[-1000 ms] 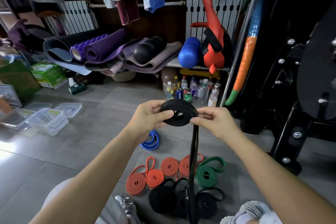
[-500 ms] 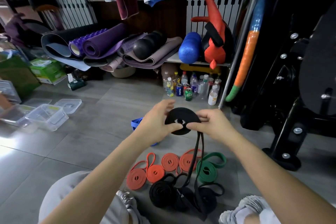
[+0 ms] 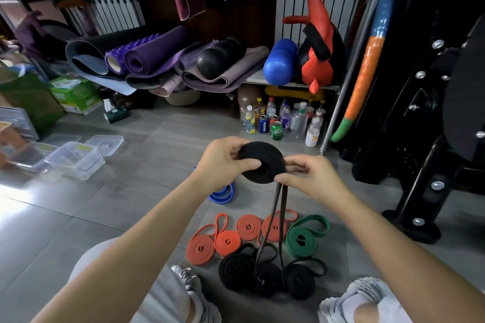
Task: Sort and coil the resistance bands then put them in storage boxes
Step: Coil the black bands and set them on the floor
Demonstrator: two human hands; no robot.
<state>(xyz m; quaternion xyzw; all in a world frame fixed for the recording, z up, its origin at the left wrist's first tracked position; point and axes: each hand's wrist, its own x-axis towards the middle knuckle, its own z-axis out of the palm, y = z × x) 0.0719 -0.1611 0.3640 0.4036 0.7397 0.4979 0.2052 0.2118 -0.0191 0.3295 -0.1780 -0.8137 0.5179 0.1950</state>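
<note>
Taking the black coil [image 3: 262, 162] in my hands as the mark: the clear storage boxes [image 3: 78, 165] sit well off to its left on the floor, lids beside them, and I can't see any bands in them. Below the coil lie the finished rolls: orange coils [image 3: 227, 242], one green coil [image 3: 301, 240] and, nearest my knees, the black coils [image 3: 235, 269]. A blue band [image 3: 223, 195] shows just under my left wrist.

Over the last second the coil has turned. It faced me a half second ago; now it lies tilted flatter and looks thicker. My left hand [image 3: 223, 162] is clamped on its left side, thumb over the top. My right hand [image 3: 312, 178] pinches the lower right edge, where the loose tail [image 3: 282, 217] leaves.

That tail hung as one flat strap a second ago. It now falls as two separate strands, reaching down among the black rolls below. I judge more length has gone onto the roll, but several turns remain before this band can join the black group, and boxing has not begun.
</note>
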